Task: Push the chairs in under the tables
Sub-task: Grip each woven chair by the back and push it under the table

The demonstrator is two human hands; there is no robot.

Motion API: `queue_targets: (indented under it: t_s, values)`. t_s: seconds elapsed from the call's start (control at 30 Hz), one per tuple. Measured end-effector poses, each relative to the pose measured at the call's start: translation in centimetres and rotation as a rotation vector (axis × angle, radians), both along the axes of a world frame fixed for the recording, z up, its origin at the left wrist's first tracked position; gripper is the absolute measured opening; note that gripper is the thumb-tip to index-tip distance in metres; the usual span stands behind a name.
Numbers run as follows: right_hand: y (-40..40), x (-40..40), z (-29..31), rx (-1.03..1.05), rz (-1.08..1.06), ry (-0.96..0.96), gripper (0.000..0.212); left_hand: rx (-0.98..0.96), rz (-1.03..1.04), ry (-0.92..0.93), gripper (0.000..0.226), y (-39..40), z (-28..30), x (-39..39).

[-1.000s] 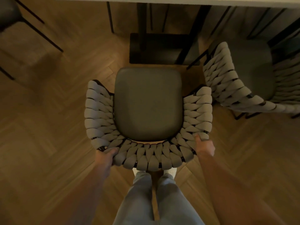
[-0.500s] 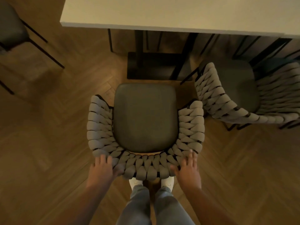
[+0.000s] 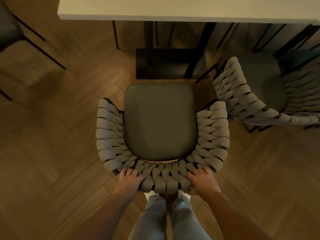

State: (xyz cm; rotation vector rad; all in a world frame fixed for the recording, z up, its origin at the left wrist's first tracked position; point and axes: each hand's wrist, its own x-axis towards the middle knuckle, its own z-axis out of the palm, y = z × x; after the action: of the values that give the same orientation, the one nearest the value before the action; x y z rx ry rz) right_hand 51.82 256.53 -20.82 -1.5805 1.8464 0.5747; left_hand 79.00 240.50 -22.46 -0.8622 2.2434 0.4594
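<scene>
Woven grey strapping wraps the curved back and arms of the armchair, which stands on the herringbone wood floor just short of the white table, its padded seat entirely outside the tabletop edge. Behind the chair, the left hand and the right hand each curl over the top of the backrest, fingers closed around the woven rim and thumbs out of sight behind it. Beside this chair, on its right, a second woven armchair sits angled with its seat partly under the table. Beyond the seat front lies the table's dark pedestal base. The step in hand looks like the push itself, barely begun. The next move calls for an even forward shove from both hands, keeping the chair square so its front legs clear the base and its right arm does not catch the neighbouring chair.
</scene>
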Motion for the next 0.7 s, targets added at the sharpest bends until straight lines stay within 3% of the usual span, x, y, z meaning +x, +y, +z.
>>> queue_targets:
  t_s: [0.7]
  values:
    - [-9.7,-9.7,-1.7,-0.115,0.034,0.083,0.060,-0.057,0.007,0.062,0.043,-9.5,0.3,-9.2]
